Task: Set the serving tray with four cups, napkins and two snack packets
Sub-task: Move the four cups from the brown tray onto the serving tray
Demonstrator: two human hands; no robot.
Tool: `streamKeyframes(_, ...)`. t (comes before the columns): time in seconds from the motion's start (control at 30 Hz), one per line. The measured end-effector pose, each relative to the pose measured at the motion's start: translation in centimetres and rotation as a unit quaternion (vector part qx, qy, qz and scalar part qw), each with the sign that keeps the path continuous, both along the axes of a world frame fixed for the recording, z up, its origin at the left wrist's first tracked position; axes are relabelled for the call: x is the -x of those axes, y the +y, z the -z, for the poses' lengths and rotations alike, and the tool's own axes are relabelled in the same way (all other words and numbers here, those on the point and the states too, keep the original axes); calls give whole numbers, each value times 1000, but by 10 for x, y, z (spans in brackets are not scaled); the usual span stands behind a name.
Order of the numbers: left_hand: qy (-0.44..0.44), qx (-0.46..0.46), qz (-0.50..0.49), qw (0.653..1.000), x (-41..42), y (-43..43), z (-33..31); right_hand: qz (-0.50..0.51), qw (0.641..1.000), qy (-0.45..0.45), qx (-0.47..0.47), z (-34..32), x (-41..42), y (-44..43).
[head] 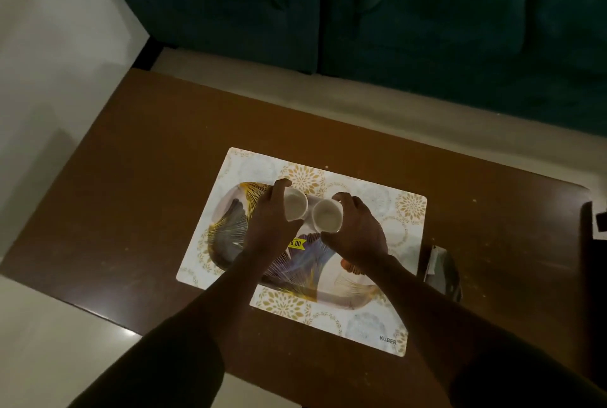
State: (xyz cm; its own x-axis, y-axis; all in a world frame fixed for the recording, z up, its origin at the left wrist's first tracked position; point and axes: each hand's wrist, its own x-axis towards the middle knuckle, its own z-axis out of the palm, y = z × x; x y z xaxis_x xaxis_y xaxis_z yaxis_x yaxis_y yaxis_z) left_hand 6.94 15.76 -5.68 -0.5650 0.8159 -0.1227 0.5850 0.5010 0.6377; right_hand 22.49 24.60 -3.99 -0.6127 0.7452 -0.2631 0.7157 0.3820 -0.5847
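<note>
An oval serving tray (230, 227) with a feather print and a yellow price sticker lies on a patterned placemat (371, 315). My left hand (271, 223) grips one white cup (294, 203) over the tray's far side. Beside it, my right hand (358, 237) grips a second white cup (326, 214). The two cups are side by side, almost touching, both with their open mouths facing up. Whether they rest on the tray or hang just above it is unclear. No napkins or other cups are visible.
The placemat sits on a brown wooden table (131, 177). A shiny silver packet (443, 276) lies right of the placemat. A dark object (596, 227) is at the table's right edge. A dark green sofa (361, 13) stands beyond the table.
</note>
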Motion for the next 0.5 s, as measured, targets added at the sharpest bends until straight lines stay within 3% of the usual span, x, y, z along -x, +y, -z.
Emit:
streamKeyframes(0.23, -21, 14, 43, 999, 3, -5, 3, 11, 1000, 11, 3, 5, 7, -11)
streamKeyframes(0.37, -29, 17, 130, 991, 20, -10, -11, 6, 998, 52, 38, -4, 3, 3)
streamKeyframes(0.43, -8, 42, 196, 980, 32, -11, -21, -47, 996, 68, 37, -9, 3, 18)
streamKeyframes(0.5, 26, 73, 261, 962, 36, -8, -27, -121, 992, 27, 37, -12, 4, 27)
